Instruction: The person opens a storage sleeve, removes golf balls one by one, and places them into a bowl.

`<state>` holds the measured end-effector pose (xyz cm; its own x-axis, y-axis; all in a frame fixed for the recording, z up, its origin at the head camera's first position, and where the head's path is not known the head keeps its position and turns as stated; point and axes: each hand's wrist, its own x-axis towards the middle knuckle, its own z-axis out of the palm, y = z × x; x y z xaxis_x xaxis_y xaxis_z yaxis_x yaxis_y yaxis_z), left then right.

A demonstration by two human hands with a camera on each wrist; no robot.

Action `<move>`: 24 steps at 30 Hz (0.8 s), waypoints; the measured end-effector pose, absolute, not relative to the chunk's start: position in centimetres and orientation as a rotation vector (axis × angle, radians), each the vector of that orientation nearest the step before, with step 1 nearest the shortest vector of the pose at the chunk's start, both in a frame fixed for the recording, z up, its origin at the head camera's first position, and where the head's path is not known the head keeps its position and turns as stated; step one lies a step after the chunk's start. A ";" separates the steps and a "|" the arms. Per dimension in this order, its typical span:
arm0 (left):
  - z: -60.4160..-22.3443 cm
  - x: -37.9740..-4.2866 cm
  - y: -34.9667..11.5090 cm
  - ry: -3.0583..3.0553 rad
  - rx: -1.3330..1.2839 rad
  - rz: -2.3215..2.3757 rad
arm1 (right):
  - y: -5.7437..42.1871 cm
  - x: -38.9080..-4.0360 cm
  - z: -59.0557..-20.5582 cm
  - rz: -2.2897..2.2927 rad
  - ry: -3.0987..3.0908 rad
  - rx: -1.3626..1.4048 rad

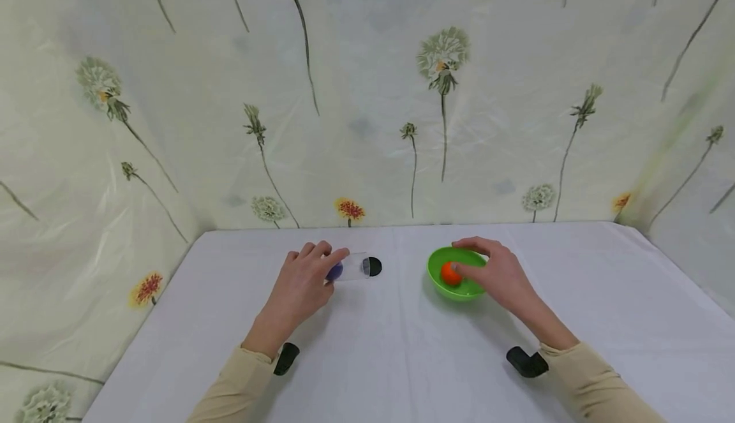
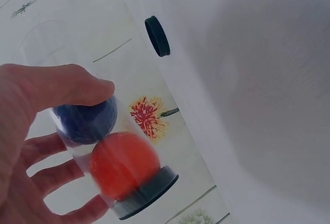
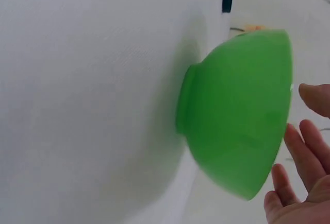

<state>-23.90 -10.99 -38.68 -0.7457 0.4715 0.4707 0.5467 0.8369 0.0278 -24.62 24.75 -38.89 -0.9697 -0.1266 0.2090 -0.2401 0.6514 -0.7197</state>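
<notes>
My left hand (image 1: 304, 286) grips a clear plastic tube (image 1: 353, 266), its fingers and thumb curled round the wall. Inside the tube, the left wrist view shows a dark blue ball (image 2: 87, 122) resting against an orange-red ball (image 2: 125, 166). A dark cap (image 2: 147, 195) closes the tube's end by the orange-red ball. At the right, my right hand (image 1: 498, 274) hovers over a green bowl (image 1: 459, 294), fingers spread and thumb apart from them. An orange ball (image 1: 451, 274) lies in the bowl, partly behind the thumb; whether they touch is unclear.
A loose black lid (image 1: 376, 266) lies on the white-covered table (image 1: 396, 359), close to the tube's far end. Flower-patterned sheeting (image 1: 367, 91) hangs behind and at both sides. Black devices (image 1: 286, 359) sit at both wrists.
</notes>
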 end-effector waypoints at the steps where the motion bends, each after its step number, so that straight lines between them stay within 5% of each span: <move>1: -38.7 -23.9 -11.0 -2.560 -0.755 -0.228 | 24.6 -24.6 -38.8 1.235 -2.718 0.305; 24: -38.4 -23.8 -10.5 -2.556 -0.768 -0.205 | 18.8 -23.5 -38.3 1.327 -2.643 0.424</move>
